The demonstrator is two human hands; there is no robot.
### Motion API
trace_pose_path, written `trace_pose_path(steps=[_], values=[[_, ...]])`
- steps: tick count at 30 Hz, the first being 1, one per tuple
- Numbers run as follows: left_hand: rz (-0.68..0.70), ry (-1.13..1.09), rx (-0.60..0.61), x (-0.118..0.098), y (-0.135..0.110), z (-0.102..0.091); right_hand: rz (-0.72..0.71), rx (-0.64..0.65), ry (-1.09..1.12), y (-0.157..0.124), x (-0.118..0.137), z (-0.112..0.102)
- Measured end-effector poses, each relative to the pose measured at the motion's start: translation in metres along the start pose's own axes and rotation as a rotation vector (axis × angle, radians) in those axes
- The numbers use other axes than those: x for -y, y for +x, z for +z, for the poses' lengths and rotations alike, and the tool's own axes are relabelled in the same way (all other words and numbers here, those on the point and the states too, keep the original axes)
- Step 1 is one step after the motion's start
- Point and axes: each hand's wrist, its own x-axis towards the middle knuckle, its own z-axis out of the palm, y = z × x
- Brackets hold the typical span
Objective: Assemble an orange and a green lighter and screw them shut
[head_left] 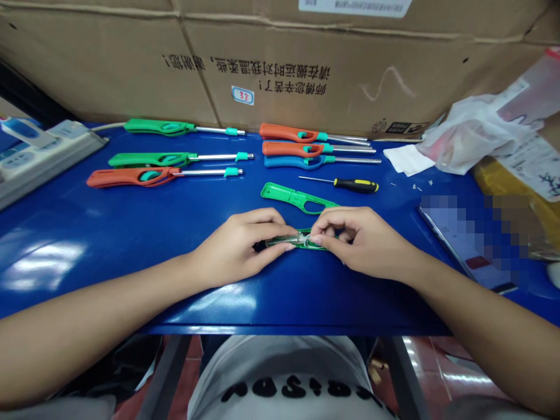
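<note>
My left hand [245, 245] and my right hand [359, 236] meet over the middle of the blue table [131, 245]. Both pinch an opened green lighter half [301, 240] with a clear fuel tube lying in it. The left fingers grip the tube end, the right fingertips pinch a small metal part at its middle. Just behind the hands lies the other green shell half [297, 197], empty. A screwdriver [350, 185] with a black and yellow handle rests behind that.
Three long lighters [170, 158], green and orange, lie at the back left; three more [310, 147], orange and blue, at the back centre. A cardboard box wall [280, 64] closes the back. A power strip [39, 151] sits far left, plastic bags [472, 131] and papers at right.
</note>
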Motion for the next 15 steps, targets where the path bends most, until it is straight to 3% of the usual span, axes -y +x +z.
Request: trace_pose_path(steps=[15], values=[[-0.034, -0.009, -0.030, 0.0005, -0.0001, 0.0040, 0.066, -0.031, 0.096, 0.0020, -0.0019, 0.0043]])
